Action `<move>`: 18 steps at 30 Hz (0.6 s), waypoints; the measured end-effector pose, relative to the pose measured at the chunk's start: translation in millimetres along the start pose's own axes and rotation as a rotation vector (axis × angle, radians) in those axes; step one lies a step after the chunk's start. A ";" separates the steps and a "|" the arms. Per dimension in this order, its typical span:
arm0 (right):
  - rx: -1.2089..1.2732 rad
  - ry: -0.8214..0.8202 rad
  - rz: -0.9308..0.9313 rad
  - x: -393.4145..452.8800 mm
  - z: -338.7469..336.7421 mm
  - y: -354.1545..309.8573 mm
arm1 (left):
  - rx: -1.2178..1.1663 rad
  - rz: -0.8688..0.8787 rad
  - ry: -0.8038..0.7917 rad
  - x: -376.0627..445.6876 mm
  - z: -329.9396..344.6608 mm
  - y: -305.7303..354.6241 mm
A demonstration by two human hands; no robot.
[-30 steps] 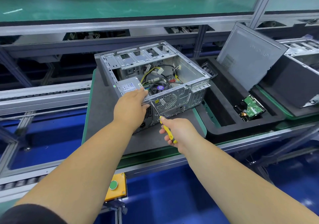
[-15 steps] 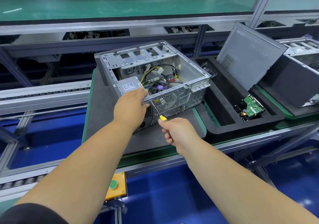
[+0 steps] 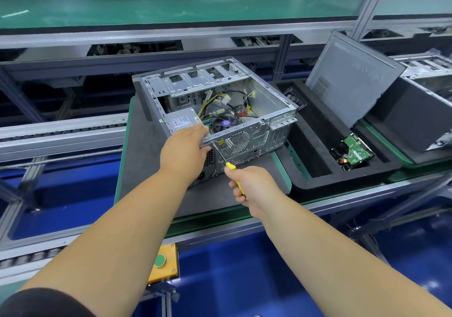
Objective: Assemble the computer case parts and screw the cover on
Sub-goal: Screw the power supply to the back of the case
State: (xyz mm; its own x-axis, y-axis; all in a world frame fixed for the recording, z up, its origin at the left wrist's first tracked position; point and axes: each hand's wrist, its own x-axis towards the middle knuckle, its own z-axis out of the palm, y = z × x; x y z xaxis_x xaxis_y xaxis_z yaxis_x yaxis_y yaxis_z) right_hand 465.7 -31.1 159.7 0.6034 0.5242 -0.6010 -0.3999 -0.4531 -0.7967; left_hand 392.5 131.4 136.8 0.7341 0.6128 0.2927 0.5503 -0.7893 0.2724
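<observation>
From my head view, the open computer case (image 3: 220,111) lies on the grey mat (image 3: 144,157) with its open side up, and my left hand (image 3: 184,150) grips its near top edge beside the power supply (image 3: 182,121), just as before. My right hand (image 3: 254,184) is curled round the yellow screwdriver (image 3: 231,170), tip on the rear panel by the fan grille (image 3: 236,143); more handle shows below my fingers than half a second ago. The side cover (image 3: 349,77) leans unmoved in the black foam tray (image 3: 318,145).
</observation>
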 end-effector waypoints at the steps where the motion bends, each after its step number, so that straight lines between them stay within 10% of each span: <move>1: -0.017 0.021 -0.012 0.6 -0.4 -1.3 | 0.001 0.001 0.002 -0.1 0.2 -0.1; 18: -0.148 0.088 -0.076 8.5 -1.3 1.0 | 0.004 0.002 0.008 -0.6 0.1 0.4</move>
State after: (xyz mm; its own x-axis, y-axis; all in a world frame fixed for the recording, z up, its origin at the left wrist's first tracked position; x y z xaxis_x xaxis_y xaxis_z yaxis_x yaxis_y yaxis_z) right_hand 471.3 -28.1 153.8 0.6886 0.4984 -0.5267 -0.2489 -0.5198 -0.8173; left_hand 392.3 130.8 136.6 0.7319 0.6113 0.3010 0.5501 -0.7908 0.2685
